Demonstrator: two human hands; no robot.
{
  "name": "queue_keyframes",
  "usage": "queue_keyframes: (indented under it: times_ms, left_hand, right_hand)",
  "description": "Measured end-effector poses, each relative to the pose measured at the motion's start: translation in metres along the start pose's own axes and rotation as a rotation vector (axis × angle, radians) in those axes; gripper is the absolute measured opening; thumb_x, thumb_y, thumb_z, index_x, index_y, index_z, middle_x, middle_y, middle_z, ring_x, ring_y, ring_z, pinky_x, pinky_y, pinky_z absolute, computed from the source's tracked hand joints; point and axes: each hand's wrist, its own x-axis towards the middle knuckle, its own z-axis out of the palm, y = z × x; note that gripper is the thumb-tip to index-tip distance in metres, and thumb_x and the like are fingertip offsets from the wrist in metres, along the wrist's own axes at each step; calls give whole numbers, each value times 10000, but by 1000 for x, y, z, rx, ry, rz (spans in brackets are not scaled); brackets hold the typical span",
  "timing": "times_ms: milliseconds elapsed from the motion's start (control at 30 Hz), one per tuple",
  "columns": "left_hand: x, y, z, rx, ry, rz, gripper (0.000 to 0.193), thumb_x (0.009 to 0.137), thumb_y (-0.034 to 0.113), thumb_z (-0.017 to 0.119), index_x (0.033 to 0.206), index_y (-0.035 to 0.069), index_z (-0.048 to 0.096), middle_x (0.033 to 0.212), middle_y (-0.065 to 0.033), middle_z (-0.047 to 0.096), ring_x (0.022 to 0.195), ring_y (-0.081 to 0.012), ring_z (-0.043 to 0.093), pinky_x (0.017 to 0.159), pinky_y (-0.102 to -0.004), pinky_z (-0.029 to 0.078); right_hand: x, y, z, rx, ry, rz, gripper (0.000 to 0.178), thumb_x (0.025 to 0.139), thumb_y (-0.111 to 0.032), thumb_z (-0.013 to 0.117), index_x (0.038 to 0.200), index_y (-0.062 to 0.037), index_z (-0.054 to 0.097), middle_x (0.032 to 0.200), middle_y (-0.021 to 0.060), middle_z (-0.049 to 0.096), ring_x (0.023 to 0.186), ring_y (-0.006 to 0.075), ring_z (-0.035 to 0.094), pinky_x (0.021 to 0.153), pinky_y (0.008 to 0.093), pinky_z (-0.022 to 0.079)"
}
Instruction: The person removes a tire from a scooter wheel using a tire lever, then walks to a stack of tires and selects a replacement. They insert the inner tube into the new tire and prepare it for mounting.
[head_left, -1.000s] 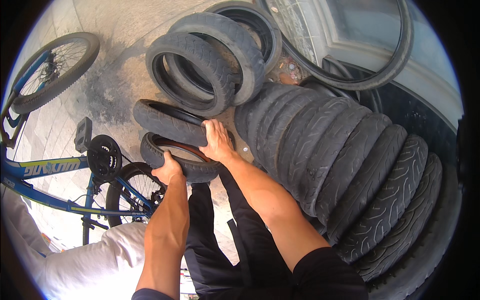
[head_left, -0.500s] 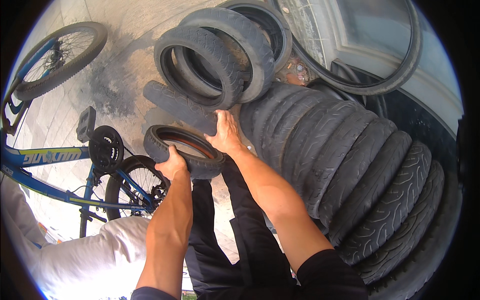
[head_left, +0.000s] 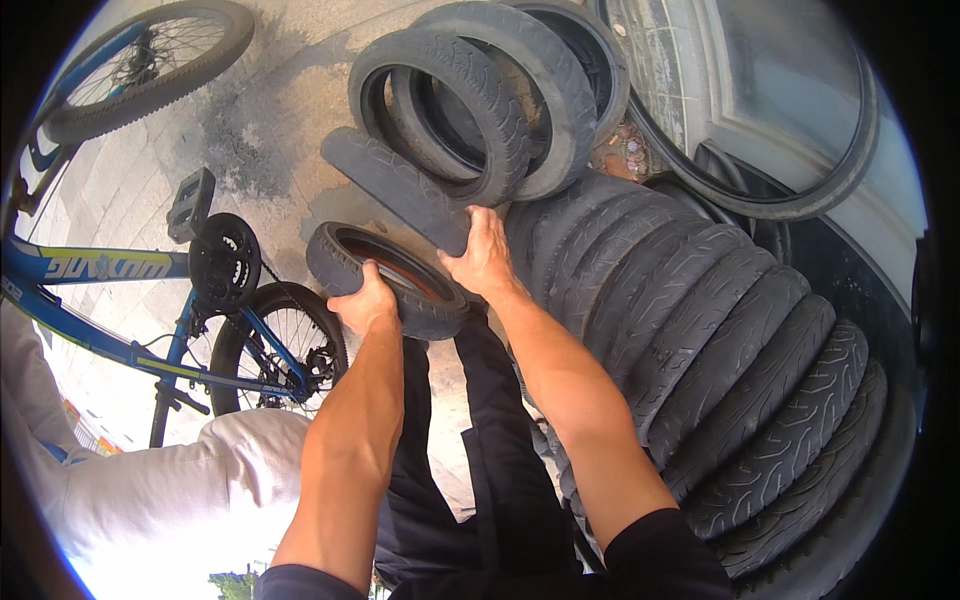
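Note:
My left hand [head_left: 366,297] is closed on the left side of a small black tire [head_left: 432,322], thumb over its rim; the tire lies tilted before my legs and shows a reddish-brown inside. Just beyond it a second tire [head_left: 392,190] is seen tread-on, as a dark slanting band. My right hand [head_left: 484,252] is closed round the right end of that second tire, fingers on top and thumb below. Behind it lean larger tires, the nearest one [head_left: 375,75] with a worn, grooved tread.
A long row of black tires [head_left: 690,330] stands packed along my right side. A thin tire [head_left: 868,130] leans on the wall at the far right. To my left are a blue bicycle [head_left: 110,265] and a person's light trousers [head_left: 190,480]. Another bicycle wheel [head_left: 235,45] is at the far left.
The view has shifted, so the bicycle and the tires sit differently in the picture. My right hand now stands further from the small tire's rim. My left hand keeps its hold.

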Motion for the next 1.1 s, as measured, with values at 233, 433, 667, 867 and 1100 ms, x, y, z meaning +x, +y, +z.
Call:
queue_keyframes:
  times_ms: [233, 433, 667, 867, 1100]
  left_hand:
    - [5, -4, -10, 4, -22, 1, 874, 663, 478, 801, 1239, -68, 436, 1149, -272, 654, 1092, -424, 630, 977, -444, 472]
    - [8, -9, -8, 20, -44, -14, 857, 658, 479, 795, 1212, -74, 447, 1111, -290, 654, 1073, -423, 637, 969, -449, 476]
    - [12, -10, -1, 10, -58, -46, 878, 646, 482, 801, 1219, -78, 441, 1125, -287, 646, 1078, -426, 633, 967, -451, 476]
    - [10, -28, -9, -28, -63, -22, 856, 675, 448, 790, 1236, -74, 409, 1131, -292, 636, 1080, -436, 622, 959, -455, 482]
    - [7, -28, -4, -52, -53, -24, 866, 661, 462, 808, 1220, -80, 429, 1114, -271, 649, 1066, -423, 634, 957, -444, 481]
  right_hand:
    - [7, -2, -5, -34, 32, 22, 772, 698, -189, 849, 1302, 27, 417, 1252, 253, 509, 1206, 430, 483, 1047, 468, 402]
    - [6, -5, 2, -71, 27, -56, 757, 700, -184, 845, 1289, 29, 420, 1249, 271, 505, 1191, 434, 483, 1036, 470, 393]
    - [4, -2, 1, -118, 51, -79, 788, 691, -175, 848, 1302, 41, 401, 1227, 269, 504, 1182, 441, 481, 1030, 478, 389]
    - [14, -1, -4, -147, 156, 23, 873, 719, -171, 837, 1396, 44, 330, 1307, 298, 432, 1236, 461, 450, 1060, 482, 388]
    - [16, -1, -7, -118, 206, 37, 881, 747, -215, 801, 1441, 35, 320, 1352, 295, 407, 1282, 453, 431, 1079, 471, 387]
